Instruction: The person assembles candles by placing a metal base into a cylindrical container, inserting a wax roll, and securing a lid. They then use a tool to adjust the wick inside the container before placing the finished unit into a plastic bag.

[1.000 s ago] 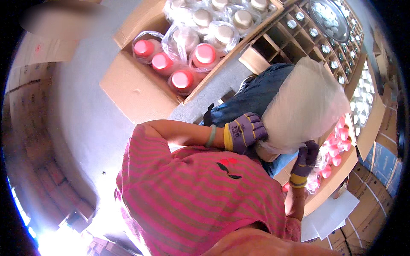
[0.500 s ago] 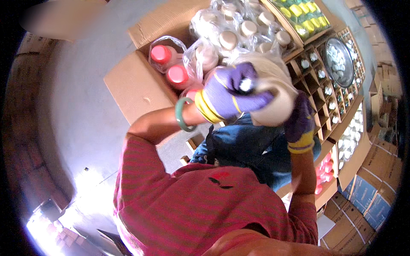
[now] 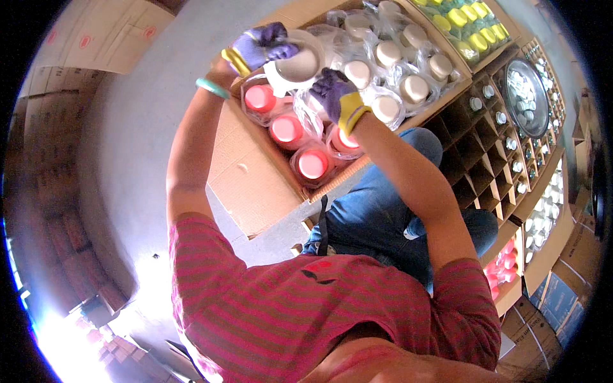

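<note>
Over the open cardboard box (image 3: pixel 227 156), a large cream-coloured round container (image 3: pixel 299 66) is between my two hands, its circular end facing up. My left hand (image 3: pixel 260 46), in a purple glove with a yellow cuff, is closed on the far left side of its rim. On its near right side, my right hand (image 3: pixel 335 96), gloved the same way, has its fingers curled against it. Beside it in the box are several red bottles with pinkish-red caps (image 3: pixel 287 129) and several beige-capped bottles (image 3: pixel 414 89), wrapped in clear plastic bags. The container's lower part is hidden.
To the right, a divided carton (image 3: pixel 476 150) holds some white-capped bottles. A metal bowl of small white caps (image 3: pixel 525 96) rests on it. Yellow-capped bottles (image 3: pixel 469 16) fill a box beyond. Stacked cartons (image 3: pixel 96 38) line the far left.
Both hands moved away from my body, up and left, carrying the cream container from above my lap to over the box. A small shiny piece seen at my left fingers is no longer visible.
</note>
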The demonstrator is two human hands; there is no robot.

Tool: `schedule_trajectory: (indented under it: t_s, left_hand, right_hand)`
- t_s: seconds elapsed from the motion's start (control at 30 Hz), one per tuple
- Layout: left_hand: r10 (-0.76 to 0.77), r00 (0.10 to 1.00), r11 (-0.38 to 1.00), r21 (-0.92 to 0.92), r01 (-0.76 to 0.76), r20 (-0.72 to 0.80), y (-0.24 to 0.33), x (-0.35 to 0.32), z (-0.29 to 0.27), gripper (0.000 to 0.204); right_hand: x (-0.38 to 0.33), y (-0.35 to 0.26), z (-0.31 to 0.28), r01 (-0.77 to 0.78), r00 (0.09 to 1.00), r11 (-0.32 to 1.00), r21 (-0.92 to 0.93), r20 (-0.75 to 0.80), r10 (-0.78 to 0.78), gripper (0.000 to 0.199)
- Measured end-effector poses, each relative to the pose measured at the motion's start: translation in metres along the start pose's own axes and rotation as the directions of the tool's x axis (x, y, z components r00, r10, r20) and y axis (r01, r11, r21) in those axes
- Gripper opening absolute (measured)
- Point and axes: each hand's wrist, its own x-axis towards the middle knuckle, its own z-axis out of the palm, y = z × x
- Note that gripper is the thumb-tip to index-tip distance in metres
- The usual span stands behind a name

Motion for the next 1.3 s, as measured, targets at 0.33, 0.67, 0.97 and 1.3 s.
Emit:
schedule_trajectory:
  t_s: [0.33, 0.67, 0.97, 1.3]
  left_hand:
    - [-0.054, 0.946, 0.875, 0.472, -0.110, 0.321, 0.007, 0.067, 0.034, 0.032]
    - [0.093, 0.972, 0.457, 0.858, -0.233, 0.215, -0.007, 0.081, 0.048, 0.034]
    - [-0.304, 0.952, 0.457, 0.873, 0.168, -0.024, -0.162, 0.032, 0.079, 0.039]
    - [-0.309, 0.948, 0.662, 0.700, 0.269, -0.073, -0.132, -0.109, 0.160, 0.055]
  right_hand:
    - [-0.057, 0.006, 0.033, -0.494, 0.772, -0.071, 0.866, 0.475, 0.424, 0.026]
    - [-0.023, -0.026, -0.002, -0.564, 0.799, 0.131, 0.816, 0.499, 0.335, 0.007]
    - [-0.100, -0.045, -0.279, -0.558, 0.715, 0.051, 0.829, 0.449, 0.536, 0.027]
    - [-0.285, -0.118, -0.398, -0.785, 0.379, 0.372, 0.495, -0.090, 0.921, 0.030]
